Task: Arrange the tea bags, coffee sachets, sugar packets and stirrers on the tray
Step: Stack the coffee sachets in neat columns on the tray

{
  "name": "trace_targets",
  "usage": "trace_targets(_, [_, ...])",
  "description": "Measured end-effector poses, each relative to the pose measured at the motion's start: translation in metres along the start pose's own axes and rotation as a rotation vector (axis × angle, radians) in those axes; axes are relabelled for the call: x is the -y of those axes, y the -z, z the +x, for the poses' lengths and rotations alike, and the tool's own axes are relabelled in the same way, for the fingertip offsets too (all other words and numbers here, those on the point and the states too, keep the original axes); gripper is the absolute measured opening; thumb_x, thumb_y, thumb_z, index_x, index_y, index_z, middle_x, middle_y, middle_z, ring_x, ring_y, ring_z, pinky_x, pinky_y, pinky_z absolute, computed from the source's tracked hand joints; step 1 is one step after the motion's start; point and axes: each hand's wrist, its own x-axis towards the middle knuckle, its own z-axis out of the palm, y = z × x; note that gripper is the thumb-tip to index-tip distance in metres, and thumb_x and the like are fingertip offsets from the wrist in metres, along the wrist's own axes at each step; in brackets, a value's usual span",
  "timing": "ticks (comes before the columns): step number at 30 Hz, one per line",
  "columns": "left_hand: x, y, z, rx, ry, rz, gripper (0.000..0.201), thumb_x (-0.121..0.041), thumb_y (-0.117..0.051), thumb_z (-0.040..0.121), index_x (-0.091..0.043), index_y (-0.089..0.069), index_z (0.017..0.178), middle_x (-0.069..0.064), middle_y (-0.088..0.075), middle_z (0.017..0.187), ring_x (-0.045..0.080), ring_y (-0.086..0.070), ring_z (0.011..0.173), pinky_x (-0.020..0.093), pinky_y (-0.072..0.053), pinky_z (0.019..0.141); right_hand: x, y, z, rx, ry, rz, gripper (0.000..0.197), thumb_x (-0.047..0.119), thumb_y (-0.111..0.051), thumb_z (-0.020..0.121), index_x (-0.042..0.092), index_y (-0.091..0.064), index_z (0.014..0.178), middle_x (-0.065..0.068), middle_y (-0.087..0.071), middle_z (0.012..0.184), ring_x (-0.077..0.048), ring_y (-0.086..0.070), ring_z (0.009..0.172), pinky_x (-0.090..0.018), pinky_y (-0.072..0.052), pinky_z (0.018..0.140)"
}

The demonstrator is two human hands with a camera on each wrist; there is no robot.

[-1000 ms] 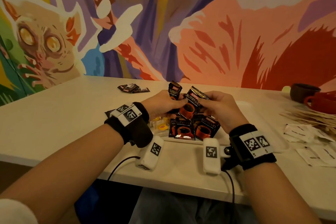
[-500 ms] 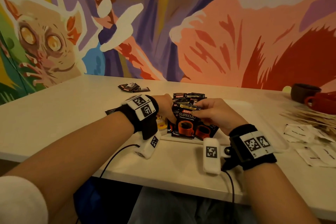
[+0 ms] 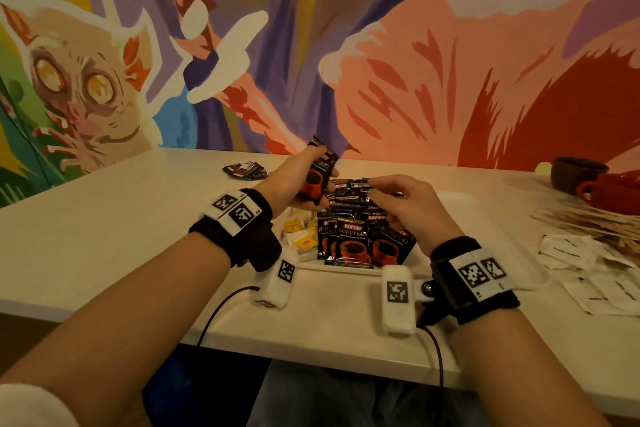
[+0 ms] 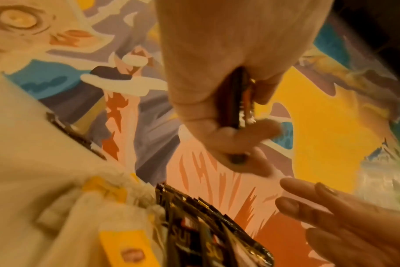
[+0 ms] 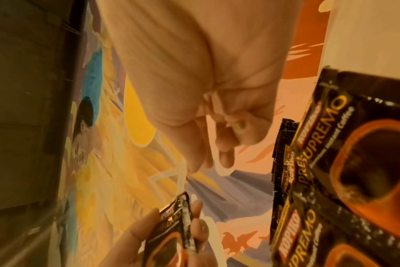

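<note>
Black and orange coffee sachets (image 3: 360,243) stand in an overlapping row on the white tray (image 3: 485,229), close to its front edge. My left hand (image 3: 308,180) is raised behind the row and grips a few coffee sachets (image 4: 237,101) upright; they also show as held sachets (image 5: 171,231) in the right wrist view. Just above the back of the row hovers my right hand (image 3: 377,191), its fingers (image 4: 331,216) relaxed and holding nothing. Yellow-tagged tea bags (image 3: 298,232) lie on the tray left of the coffee.
White sugar packets (image 3: 571,253) and wooden stirrers (image 3: 588,222) lie on the table right of the tray. A dark cup (image 3: 575,173) and a red cup (image 3: 616,191) stand at the far right. Loose dark sachets (image 3: 244,170) lie at the back left.
Both hands lowered sachets onto the row on the tray. Since then my left hand has risen again with a few sachets, and my right hand has let go and lifted slightly.
</note>
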Motion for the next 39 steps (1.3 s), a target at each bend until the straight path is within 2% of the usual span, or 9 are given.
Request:
trace_targets(5, [0.005,-0.009,-0.014,0.239,0.035,-0.21,0.05,-0.04,-0.029,0.098,-0.005,-0.065,0.098,0.011,-0.07,0.082,0.024,-0.067,0.063,0.021,-0.049,0.044,0.006,0.0,-0.003,0.013,-0.019,0.199,0.012,0.017,-0.057,0.091,0.013,-0.067,0.097,-0.001,-0.066,0.079,-0.007,-0.043,0.044,-0.017,-0.036,0.043])
trace_targets(10, [0.005,-0.02,-0.016,0.182,0.014,-0.216,0.027,-0.031,-0.045,0.097,-0.011,-0.061,0.106,0.01,-0.07,0.092,0.022,-0.068,0.077,0.025,-0.054,0.048,0.007,0.002,-0.004,0.046,0.003,0.266,0.009,0.02,-0.059,0.089,0.015,-0.067,0.092,0.001,-0.066,0.074,-0.008,-0.046,0.046,-0.018,-0.037,0.043])
trace_targets(16, [0.011,-0.028,-0.012,0.183,-0.074,-0.09,0.024,-0.034,-0.052,0.094,-0.016,-0.063,0.106,0.01,-0.07,0.101,0.021,-0.069,0.087,0.026,-0.058,0.059,0.006,0.005,-0.003,0.028,0.004,0.259,0.008,0.002,-0.062,0.084,0.01,-0.061,0.083,0.004,-0.059,0.057,-0.007,-0.047,0.042,-0.018,-0.036,0.039])
trace_targets(20, [0.008,-0.034,-0.008,0.082,-0.04,0.067,0.042,-0.053,-0.042,0.093,-0.017,-0.062,0.098,0.004,-0.068,0.093,0.014,-0.065,0.081,0.02,-0.053,0.058,0.007,0.016,-0.001,-0.03,-0.044,0.29,0.014,-0.006,-0.059,0.083,0.008,-0.058,0.079,-0.003,-0.059,0.057,-0.009,-0.049,0.039,-0.019,-0.038,0.037])
trace_targets(24, [0.006,-0.036,0.015,-0.138,-0.144,0.51,0.027,-0.039,-0.059,0.09,-0.013,-0.053,0.093,0.006,-0.055,0.086,0.019,-0.053,0.075,0.028,-0.044,0.067,0.007,0.025,-0.002,-0.018,-0.107,0.259,0.021,-0.011,-0.056,0.08,0.009,-0.061,0.084,-0.002,-0.06,0.054,-0.01,-0.049,0.038,-0.018,-0.04,0.036])
trace_targets(27, [0.005,-0.043,0.032,-0.068,-0.166,0.85,0.048,-0.03,-0.072,0.078,-0.011,-0.048,0.116,0.008,-0.058,0.106,0.026,-0.057,0.097,0.037,-0.05,0.084,0.006,0.026,-0.002,0.013,-0.152,0.176,0.019,-0.009,-0.056,0.081,0.009,-0.061,0.082,-0.004,-0.06,0.053,-0.013,-0.051,0.038,-0.019,-0.041,0.038])
trace_targets(30, [0.005,-0.056,0.039,0.015,-0.224,1.081,0.057,-0.027,-0.072,0.074,-0.017,-0.045,0.123,0.009,-0.052,0.115,0.03,-0.049,0.108,0.04,-0.046,0.088,0.006,0.032,-0.001,0.023,-0.187,0.098,0.018,-0.009,-0.054,0.079,0.008,-0.06,0.079,-0.008,-0.058,0.055,-0.015,-0.05,0.037,-0.019,-0.038,0.038])
trace_targets(34, [0.006,-0.068,0.039,0.15,-0.208,1.211,0.076,-0.034,-0.078,0.072,-0.016,-0.035,0.132,0.01,-0.043,0.123,0.029,-0.038,0.116,0.041,-0.039,0.093,0.003,0.04,0.0,0.036,-0.238,-0.053,0.02,-0.011,-0.052,0.076,0.008,-0.057,0.071,-0.01,-0.055,0.056,-0.019,-0.047,0.04,-0.02,-0.034,0.039])
trace_targets(39, [0.007,-0.07,0.038,0.104,-0.169,1.301,0.079,-0.042,-0.076,0.073,-0.012,-0.034,0.133,0.011,-0.043,0.128,0.03,-0.037,0.121,0.04,-0.038,0.094,0.0,0.043,0.002,0.058,-0.275,-0.225,0.022,-0.009,-0.052,0.076,0.011,-0.056,0.068,-0.01,-0.055,0.063,-0.018,-0.048,0.047,-0.019,-0.034,0.04])
